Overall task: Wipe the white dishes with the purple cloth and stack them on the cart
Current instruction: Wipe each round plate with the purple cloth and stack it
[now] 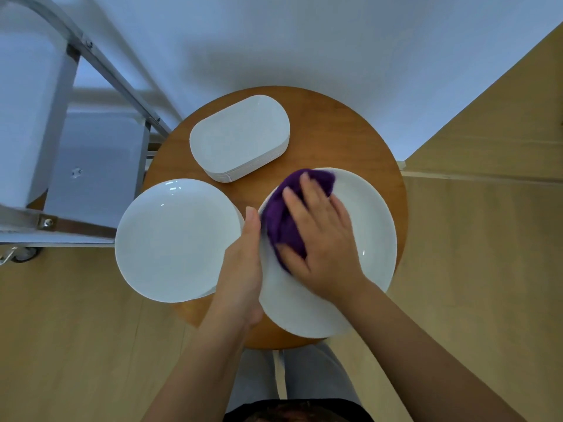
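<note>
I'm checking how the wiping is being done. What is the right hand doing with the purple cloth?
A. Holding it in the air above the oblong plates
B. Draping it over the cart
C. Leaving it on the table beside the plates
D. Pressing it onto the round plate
D: the right hand lies spread over the purple cloth, pressing it onto the round plate that the left hand steadies at its rim.

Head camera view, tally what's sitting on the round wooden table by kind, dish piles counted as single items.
Round white plate or pile: 2
Stack of oblong white dishes: 1
Purple cloth: 1
Total: 4
</note>
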